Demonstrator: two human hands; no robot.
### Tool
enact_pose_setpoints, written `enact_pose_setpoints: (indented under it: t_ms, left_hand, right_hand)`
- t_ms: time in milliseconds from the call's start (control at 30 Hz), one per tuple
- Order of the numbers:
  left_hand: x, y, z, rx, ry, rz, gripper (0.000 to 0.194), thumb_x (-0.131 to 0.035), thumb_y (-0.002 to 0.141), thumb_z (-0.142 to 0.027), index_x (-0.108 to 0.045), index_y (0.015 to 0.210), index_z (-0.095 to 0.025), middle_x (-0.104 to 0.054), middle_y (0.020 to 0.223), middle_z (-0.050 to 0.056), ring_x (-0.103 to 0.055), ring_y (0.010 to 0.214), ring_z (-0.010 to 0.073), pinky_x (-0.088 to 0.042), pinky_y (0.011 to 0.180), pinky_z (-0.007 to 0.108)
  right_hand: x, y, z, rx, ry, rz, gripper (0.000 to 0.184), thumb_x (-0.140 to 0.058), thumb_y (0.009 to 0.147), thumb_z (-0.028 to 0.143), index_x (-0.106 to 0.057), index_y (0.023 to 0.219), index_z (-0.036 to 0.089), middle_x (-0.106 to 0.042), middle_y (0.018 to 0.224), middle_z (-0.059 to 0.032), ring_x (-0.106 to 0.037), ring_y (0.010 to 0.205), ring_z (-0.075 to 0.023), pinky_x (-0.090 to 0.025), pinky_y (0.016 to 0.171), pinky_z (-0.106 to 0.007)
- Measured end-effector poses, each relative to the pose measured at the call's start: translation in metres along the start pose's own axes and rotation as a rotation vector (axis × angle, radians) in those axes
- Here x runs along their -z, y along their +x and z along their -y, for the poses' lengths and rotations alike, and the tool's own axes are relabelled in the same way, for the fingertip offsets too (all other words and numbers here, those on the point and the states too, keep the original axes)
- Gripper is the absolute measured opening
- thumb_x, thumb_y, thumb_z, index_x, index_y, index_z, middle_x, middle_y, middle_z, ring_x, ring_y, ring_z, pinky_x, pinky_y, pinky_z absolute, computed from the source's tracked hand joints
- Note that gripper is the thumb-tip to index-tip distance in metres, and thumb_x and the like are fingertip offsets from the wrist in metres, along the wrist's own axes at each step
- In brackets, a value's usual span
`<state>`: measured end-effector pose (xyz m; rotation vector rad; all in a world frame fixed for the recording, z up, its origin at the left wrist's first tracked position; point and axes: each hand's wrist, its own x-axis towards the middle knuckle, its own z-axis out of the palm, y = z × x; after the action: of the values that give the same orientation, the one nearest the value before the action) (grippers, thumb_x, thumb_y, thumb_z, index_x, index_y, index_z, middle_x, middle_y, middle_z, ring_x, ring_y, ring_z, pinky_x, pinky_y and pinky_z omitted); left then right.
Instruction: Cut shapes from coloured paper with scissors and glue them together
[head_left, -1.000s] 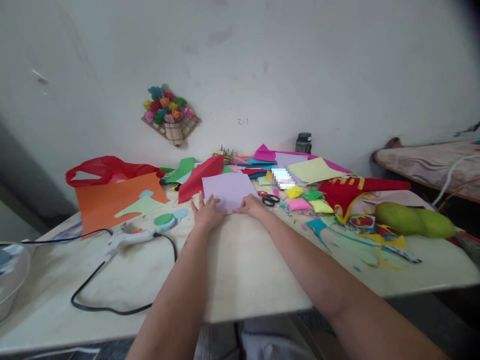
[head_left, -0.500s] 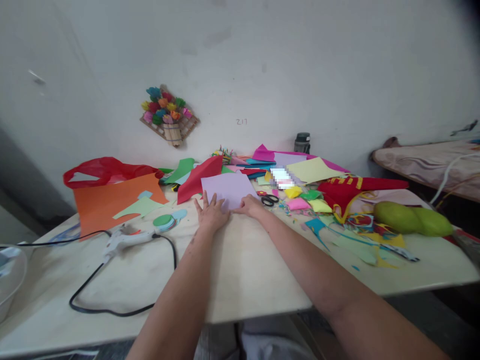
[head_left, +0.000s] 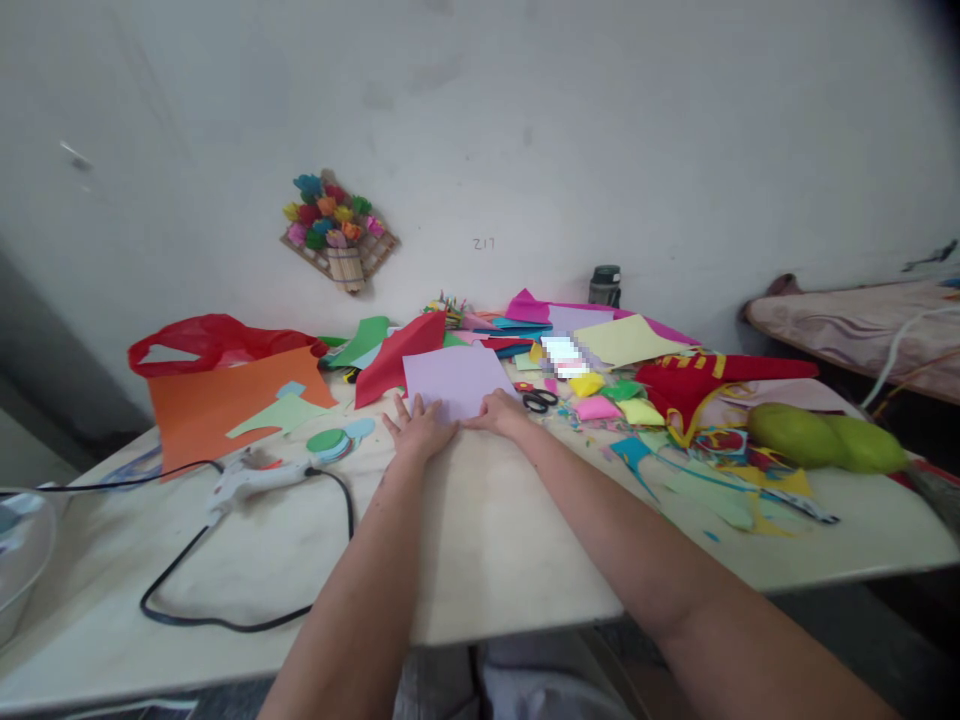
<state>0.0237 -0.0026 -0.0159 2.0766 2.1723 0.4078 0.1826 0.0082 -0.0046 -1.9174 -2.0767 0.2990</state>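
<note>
A sheet of lilac paper [head_left: 456, 378] lies on the table in front of me. My left hand [head_left: 421, 428] rests on its near left corner with the fingers spread. At the near right corner, my right hand [head_left: 499, 412] has its fingers closed at the paper's near edge, pressing or pinching it there. Black-handled scissors [head_left: 538, 401] lie just right of the sheet. Behind it on the left leans a red sheet [head_left: 401, 360]. Round green and blue paper discs [head_left: 330, 445] are stacked to the left of my left hand.
A white glue gun [head_left: 259, 482] with a looping black cord lies at left, near an orange sheet [head_left: 217, 405] and a red plastic bag [head_left: 217, 340]. Paper scraps, a cutter knife [head_left: 801, 506], green fruit [head_left: 825, 437] and red cloth [head_left: 686, 385] occupy the right side.
My left hand has slid slightly back toward me and left along the paper. The lilac sheet and my right hand are nearly unmoved.
</note>
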Motion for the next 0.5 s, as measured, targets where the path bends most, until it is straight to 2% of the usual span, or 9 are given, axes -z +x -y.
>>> enact_pose_setpoints:
  t_ms: [200,300,400,467,500]
  left_hand:
    - [0.000,0.000,0.006,0.038,-0.014,0.040,0.070,-0.045,0.069,-0.063,-0.041,0.131,-0.031,-0.015,0.149,0.005,0.018,0.132,0.0343,0.012,0.098,0.064]
    - [0.007,-0.003,0.009,0.042,-0.057,0.051,0.068,-0.048,0.069,-0.059,-0.041,0.131,-0.030,-0.017,0.149,0.006,0.014,0.132,0.0346,0.008,0.099,0.063]
    - [0.020,-0.010,0.015,0.019,-0.137,0.111,0.060,-0.050,0.071,-0.051,-0.045,0.127,-0.029,-0.029,0.145,0.006,0.002,0.135,0.0350,-0.002,0.102,0.061]
    - [0.028,-0.015,0.021,-0.011,-0.204,0.137,0.048,-0.049,0.074,-0.047,-0.051,0.118,-0.027,-0.045,0.134,0.009,-0.007,0.135,0.0315,-0.006,0.104,0.057]
    - [0.031,-0.017,0.025,-0.018,-0.253,0.119,0.043,-0.047,0.076,-0.047,-0.054,0.113,-0.027,-0.047,0.133,0.008,-0.008,0.135,0.0308,-0.008,0.104,0.057]
  right_hand:
    - [0.006,-0.001,0.005,-0.019,-0.029,0.064,0.056,-0.061,0.059,0.067,-0.067,0.088,0.019,-0.059,0.107,-0.0123,-0.058,0.091,-0.0218,-0.042,0.066,-0.026]
    - [0.009,-0.003,0.007,-0.013,-0.035,0.080,0.059,-0.062,0.057,0.067,-0.066,0.090,0.018,-0.058,0.110,-0.0132,-0.058,0.092,-0.0227,-0.042,0.066,-0.026]
    - [0.009,-0.004,0.007,-0.005,-0.034,0.069,0.059,-0.062,0.057,0.067,-0.066,0.089,0.018,-0.057,0.111,-0.0133,-0.057,0.094,-0.0234,-0.042,0.068,-0.027]
    - [0.009,-0.004,0.007,-0.007,-0.033,0.068,0.057,-0.061,0.059,0.066,-0.066,0.089,0.018,-0.057,0.111,-0.0133,-0.057,0.094,-0.0240,-0.042,0.068,-0.027]
    - [0.008,-0.004,0.007,-0.007,-0.031,0.068,0.056,-0.061,0.060,0.065,-0.066,0.090,0.018,-0.057,0.111,-0.0133,-0.057,0.094,-0.0241,-0.042,0.068,-0.028]
